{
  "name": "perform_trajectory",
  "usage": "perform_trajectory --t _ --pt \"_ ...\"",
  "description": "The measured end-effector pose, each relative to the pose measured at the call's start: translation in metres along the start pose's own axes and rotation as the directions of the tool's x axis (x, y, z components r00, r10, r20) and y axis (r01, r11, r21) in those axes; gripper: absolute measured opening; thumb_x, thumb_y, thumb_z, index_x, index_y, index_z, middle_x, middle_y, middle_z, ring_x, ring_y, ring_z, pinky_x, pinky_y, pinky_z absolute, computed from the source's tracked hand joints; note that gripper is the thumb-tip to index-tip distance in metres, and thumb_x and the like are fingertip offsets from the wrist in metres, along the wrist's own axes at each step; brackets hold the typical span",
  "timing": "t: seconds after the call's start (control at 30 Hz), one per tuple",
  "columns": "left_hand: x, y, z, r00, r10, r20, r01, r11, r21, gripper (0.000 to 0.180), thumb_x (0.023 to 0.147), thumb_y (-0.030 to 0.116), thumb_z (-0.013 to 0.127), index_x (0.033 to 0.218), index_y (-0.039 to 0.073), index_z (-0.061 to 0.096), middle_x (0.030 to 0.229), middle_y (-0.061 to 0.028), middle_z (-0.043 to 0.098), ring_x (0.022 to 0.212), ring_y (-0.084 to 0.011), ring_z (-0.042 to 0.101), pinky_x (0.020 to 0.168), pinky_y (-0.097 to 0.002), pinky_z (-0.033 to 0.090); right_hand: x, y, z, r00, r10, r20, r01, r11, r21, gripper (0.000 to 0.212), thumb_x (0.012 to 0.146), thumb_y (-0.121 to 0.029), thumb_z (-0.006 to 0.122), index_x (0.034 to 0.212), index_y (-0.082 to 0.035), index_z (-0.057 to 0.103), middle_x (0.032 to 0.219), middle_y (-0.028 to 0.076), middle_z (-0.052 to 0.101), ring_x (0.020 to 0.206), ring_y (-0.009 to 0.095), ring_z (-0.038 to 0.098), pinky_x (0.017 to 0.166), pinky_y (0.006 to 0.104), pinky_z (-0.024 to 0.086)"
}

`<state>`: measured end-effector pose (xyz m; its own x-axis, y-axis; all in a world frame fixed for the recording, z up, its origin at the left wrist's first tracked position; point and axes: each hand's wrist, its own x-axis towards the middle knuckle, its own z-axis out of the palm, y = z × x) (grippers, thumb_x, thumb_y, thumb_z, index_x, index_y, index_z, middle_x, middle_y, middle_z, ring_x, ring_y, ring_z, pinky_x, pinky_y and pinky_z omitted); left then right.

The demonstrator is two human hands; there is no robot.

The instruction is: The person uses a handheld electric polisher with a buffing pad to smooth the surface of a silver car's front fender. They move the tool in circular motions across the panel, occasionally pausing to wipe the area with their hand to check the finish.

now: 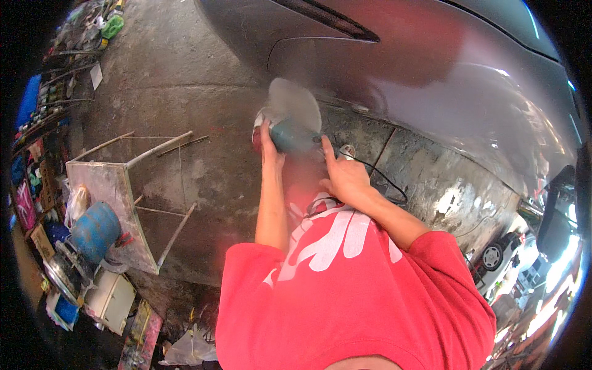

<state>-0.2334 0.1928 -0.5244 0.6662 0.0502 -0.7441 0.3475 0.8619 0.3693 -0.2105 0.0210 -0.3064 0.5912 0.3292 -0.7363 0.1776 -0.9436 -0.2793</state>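
I hold a teal power polisher (291, 134) with a round grey pad (295, 103) against the lower edge of a grey car body panel (431, 80). My left hand (269, 148) grips the tool's side at the left. My right hand (345, 176) holds its rear handle, where a black cable (388, 182) loops away to the right. The pad looks blurred. My red shirt with a white print (345, 290) fills the lower middle.
A stained concrete floor (185, 74) lies under the car. A metal stool on its side (117, 203) with thin legs is at the left, beside a blue cylinder (94, 231), a white box (111, 299) and cluttered shelves (43, 123).
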Motion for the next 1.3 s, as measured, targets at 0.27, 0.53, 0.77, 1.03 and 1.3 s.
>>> perform_trajectory --t 0.27,0.53,0.77,1.03,1.3 --pt "-0.052 0.059 0.091 0.936 0.344 0.072 -0.351 0.923 0.156 0.079 0.091 0.048 0.052 0.152 0.014 0.016 0.147 -0.0128 0.033 0.13 -0.0291 0.039 0.104 -0.0437 0.035 -0.043 0.009 -0.033 0.981 -0.002 -0.192 -0.002 1.0 -0.02 0.105 0.074 -0.024 0.076 0.151 -0.013 0.006 0.098 0.023 0.062 0.08 0.039 0.065 0.067 0.046 0.053" --pt "-0.075 -0.043 0.085 0.906 0.413 0.089 -0.415 0.832 0.367 0.052 0.092 0.043 0.054 0.135 0.016 0.042 0.129 -0.0058 0.051 0.116 -0.0231 0.051 0.097 -0.0413 0.042 -0.082 0.063 -0.028 0.997 0.027 -0.071 -0.034 0.994 -0.103 0.107 0.072 -0.022 0.076 0.151 -0.015 0.006 0.091 0.021 0.062 0.076 0.038 0.065 0.065 0.0461 0.054" --pt "-0.097 0.03 0.149 0.914 0.405 0.007 -0.4 0.901 0.169 0.057 0.094 0.042 0.051 0.14 0.014 0.034 0.128 -0.0083 0.051 0.114 -0.0233 0.054 0.096 -0.0407 0.044 -0.079 0.063 -0.048 0.934 -0.099 -0.343 0.092 0.995 -0.036 0.103 0.072 -0.019 0.074 0.151 -0.02 0.009 0.086 0.018 0.063 0.074 0.036 0.065 0.062 0.0461 0.054" --pt "-0.054 0.014 0.095 0.917 0.397 -0.044 -0.384 0.905 0.181 0.06 0.094 0.045 0.049 0.143 0.016 0.028 0.127 -0.0084 0.052 0.112 -0.024 0.055 0.092 -0.0434 0.047 -0.047 0.069 -0.032 0.952 -0.059 -0.301 0.057 0.998 -0.014 0.1 0.068 -0.014 0.074 0.15 -0.025 0.017 0.09 0.016 0.065 0.076 0.036 0.065 0.063 0.0468 0.052" --pt "-0.107 -0.062 0.113 0.947 0.319 0.039 -0.288 0.788 0.544 0.077 0.088 0.037 0.063 0.147 0.02 0.016 0.132 -0.0109 0.046 0.119 -0.0253 0.049 0.095 -0.0446 0.044 -0.082 0.169 0.048 0.926 0.067 -0.371 -0.006 0.986 0.165 0.1 0.066 -0.021 0.073 0.149 -0.029 0.018 0.087 0.018 0.067 0.074 0.039 0.065 0.068 0.0486 0.053"
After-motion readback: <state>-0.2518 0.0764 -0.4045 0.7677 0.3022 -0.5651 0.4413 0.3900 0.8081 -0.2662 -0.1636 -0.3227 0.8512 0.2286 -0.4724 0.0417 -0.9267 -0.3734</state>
